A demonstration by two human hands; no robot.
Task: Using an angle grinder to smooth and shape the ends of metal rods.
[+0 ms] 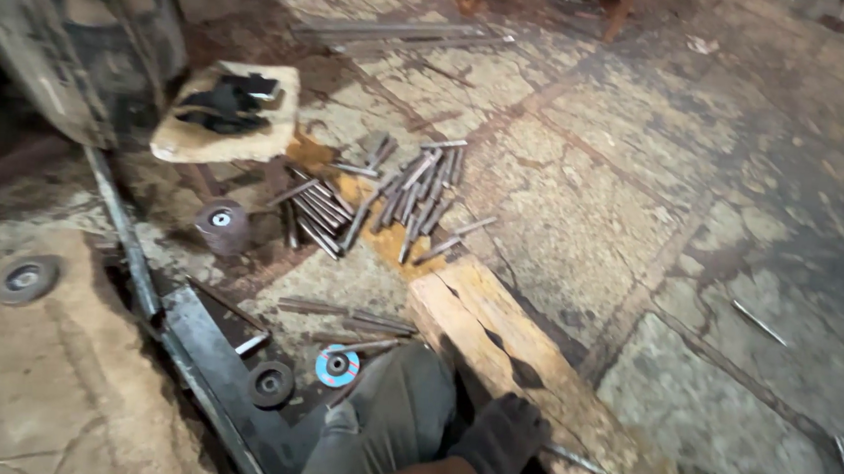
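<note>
low at the bottom edge of the view, one gloved hand (pixel 504 444) rests on the near side of a long wooden beam (pixel 531 376). which hand it is cannot be told. its fingers curl down loosely, and a thin metal rod (pixel 575 460) pokes out just to its right, lying on the beam; whether the fingers pinch its hidden end cannot be told. a knee in grey trousers (pixel 392 420) sits just left of the glove. the rod looks free to roll off the slanting beam onto the cracked stone floor (pixel 647 185). a pile of cut rods (pixel 400 200) lies well apart, up the floor, and a blue grinding disc (pixel 338 366) lies near the knee.
</note>
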